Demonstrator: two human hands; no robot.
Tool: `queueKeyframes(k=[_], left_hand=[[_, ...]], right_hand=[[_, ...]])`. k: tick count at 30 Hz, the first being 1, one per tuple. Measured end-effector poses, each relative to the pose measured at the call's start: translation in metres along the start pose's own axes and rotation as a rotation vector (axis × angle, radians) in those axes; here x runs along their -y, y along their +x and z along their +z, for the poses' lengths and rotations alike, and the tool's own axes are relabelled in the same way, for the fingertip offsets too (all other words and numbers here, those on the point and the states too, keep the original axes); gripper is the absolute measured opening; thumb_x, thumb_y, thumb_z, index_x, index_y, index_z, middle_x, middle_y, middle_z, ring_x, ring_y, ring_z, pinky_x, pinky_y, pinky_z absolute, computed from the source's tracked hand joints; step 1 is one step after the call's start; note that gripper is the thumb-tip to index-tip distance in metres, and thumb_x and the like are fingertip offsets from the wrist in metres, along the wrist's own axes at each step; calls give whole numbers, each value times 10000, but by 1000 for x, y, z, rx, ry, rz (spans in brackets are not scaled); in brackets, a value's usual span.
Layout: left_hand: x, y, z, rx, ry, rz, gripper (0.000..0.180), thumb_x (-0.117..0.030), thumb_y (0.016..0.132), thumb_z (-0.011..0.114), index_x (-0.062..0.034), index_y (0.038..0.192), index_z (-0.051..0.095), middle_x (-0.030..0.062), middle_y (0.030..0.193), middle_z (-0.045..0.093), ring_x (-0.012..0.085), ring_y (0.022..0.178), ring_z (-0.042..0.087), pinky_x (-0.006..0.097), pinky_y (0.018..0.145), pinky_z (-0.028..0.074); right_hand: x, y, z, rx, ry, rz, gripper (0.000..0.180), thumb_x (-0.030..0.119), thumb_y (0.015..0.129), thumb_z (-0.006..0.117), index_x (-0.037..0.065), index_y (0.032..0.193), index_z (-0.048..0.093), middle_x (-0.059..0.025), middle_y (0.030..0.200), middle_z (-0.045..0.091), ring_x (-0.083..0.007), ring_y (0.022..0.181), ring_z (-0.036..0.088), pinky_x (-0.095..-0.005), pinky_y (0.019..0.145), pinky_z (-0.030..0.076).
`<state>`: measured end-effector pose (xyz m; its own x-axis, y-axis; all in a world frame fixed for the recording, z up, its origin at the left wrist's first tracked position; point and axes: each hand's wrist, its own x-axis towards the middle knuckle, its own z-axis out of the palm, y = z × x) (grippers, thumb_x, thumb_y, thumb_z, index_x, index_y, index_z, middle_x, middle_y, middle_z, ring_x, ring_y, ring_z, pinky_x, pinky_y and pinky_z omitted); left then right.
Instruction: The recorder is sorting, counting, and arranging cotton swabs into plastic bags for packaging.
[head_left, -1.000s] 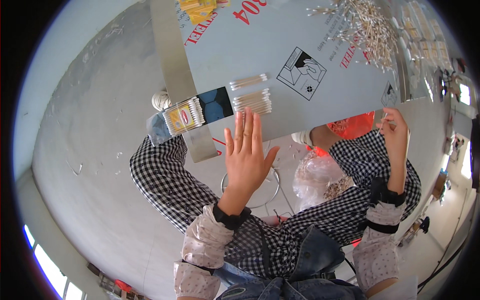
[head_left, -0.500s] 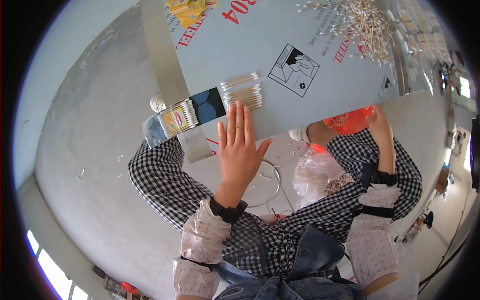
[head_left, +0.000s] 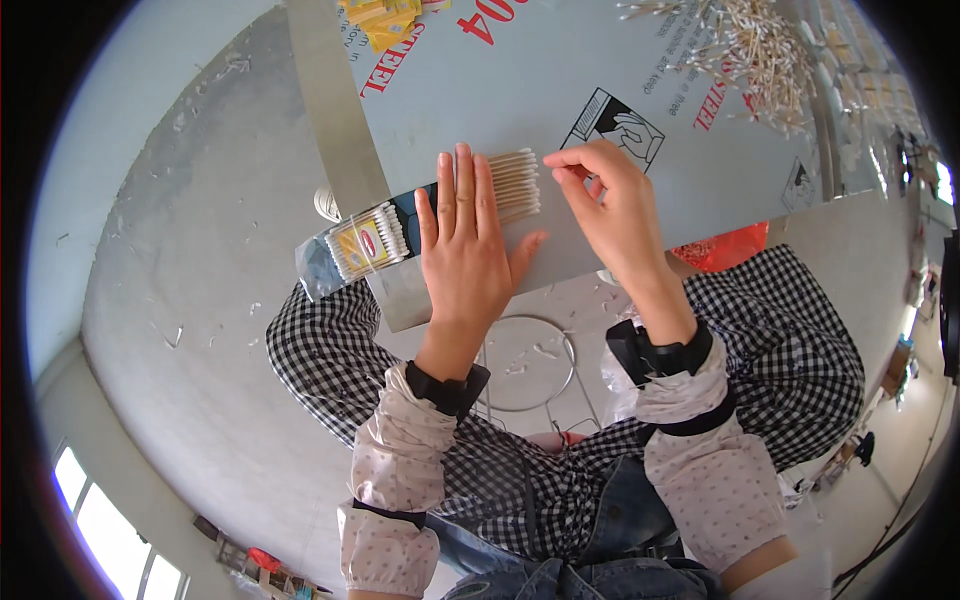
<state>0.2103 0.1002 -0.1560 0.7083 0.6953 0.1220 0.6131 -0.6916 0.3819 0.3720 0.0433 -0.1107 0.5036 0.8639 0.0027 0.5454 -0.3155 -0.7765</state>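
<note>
A flat row of cotton swabs (head_left: 518,185) lies side by side on the metal-topped table. My left hand (head_left: 465,255) rests flat across the row's left end, fingers stretched out and covering those tips. Just off the right-hand tips, my right hand (head_left: 615,205) has thumb and forefinger pinched together. Anything between those fingertips is too small to make out. Left of my left hand, a clear plastic pack (head_left: 368,243) holds more swabs with a yellow card, and a dark blue patterned piece (head_left: 412,207) sits partly under my fingers.
Yellow cards (head_left: 385,22) are piled at the far left of the table. A heap of loose swabs (head_left: 765,65) lies at the far right, beside several clear filled packs (head_left: 875,95). A red plastic bag (head_left: 728,248) shows below the table's near edge, by my right knee.
My right hand has come from the red bag up and left to the row's right end. The few swabs that lay apart above now sit against the row. My left hand stays flat.
</note>
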Motion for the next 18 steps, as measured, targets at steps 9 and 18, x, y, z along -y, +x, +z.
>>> queueKeyframes(k=[9,18], left_hand=[[1,1,2,70,69,0,958,-675,915,481,46,1525,322,186,1619,289,316,1519,241,528,1213,195],[3,-1,5,72,34,1,971,-653,921,506,44,1549,256,190,1627,263,324,1523,225,533,1213,175]], right_hand=[[-17,15,11,64,-155,-141,92,29,835,679,71,855,600,-43,820,610,-247,671,638,-358,575,508],[-24,30,5,260,-267,-251,157,24,798,683,59,872,549,-55,844,598,-252,685,633,-353,619,519]])
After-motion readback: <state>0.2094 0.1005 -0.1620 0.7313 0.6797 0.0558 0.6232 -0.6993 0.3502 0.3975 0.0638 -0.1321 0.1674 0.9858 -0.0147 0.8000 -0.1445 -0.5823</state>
